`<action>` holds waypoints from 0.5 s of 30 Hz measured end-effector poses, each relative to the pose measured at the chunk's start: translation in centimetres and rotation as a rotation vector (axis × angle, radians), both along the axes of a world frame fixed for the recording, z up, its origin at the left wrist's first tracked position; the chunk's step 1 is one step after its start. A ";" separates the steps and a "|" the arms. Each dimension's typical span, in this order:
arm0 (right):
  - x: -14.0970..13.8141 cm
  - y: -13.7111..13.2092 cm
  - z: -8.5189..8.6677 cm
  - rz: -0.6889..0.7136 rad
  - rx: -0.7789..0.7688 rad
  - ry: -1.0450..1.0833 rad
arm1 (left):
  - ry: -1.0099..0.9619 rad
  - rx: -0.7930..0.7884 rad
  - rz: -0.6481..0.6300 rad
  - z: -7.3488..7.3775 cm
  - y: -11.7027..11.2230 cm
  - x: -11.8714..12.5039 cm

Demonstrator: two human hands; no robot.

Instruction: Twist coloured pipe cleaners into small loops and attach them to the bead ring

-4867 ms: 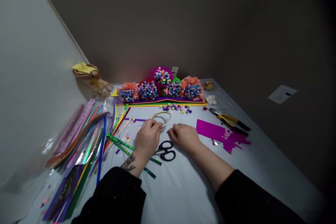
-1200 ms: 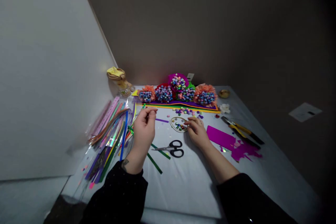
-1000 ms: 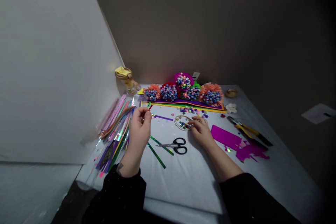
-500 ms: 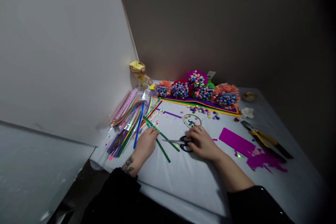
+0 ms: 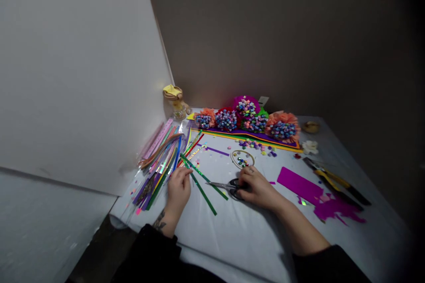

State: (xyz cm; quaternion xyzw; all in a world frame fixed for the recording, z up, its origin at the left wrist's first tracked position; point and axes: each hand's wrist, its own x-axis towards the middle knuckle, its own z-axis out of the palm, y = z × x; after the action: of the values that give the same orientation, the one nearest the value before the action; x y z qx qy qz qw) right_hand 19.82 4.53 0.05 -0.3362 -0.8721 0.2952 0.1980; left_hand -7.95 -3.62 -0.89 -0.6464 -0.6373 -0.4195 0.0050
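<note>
Right hand [image 5: 257,185] has its fingers curled onto the scissors [image 5: 217,185] handles, blades aimed toward the left fingers. Left hand's [image 5: 179,185] fingertips are nearly pinched; can't tell if they've got anything. Shiny bits [image 5: 243,162] sit ringed just past the right fingers, so some look done. Long green strips [image 5: 206,197] beside the left fingers look like what's left.

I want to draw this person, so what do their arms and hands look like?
Draw black sleeves that leave part of each forearm bare. The left hand has a dark, leafy-looking tattoo near its wrist. The right hand has a ring on a finger. Neither wears a glove.
</note>
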 end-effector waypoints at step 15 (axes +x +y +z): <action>4.4 3.7 0.2 -0.935 -0.170 1.015 | 0.202 -0.178 -0.202 0.2 -0.5 1.5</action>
State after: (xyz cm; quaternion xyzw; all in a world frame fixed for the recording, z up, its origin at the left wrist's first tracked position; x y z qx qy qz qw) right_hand 24.21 8.21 0.24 -0.5114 -0.4091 0.3669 0.6606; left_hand -6.41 -4.09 -0.70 -0.7438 -0.6002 -0.2927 -0.0304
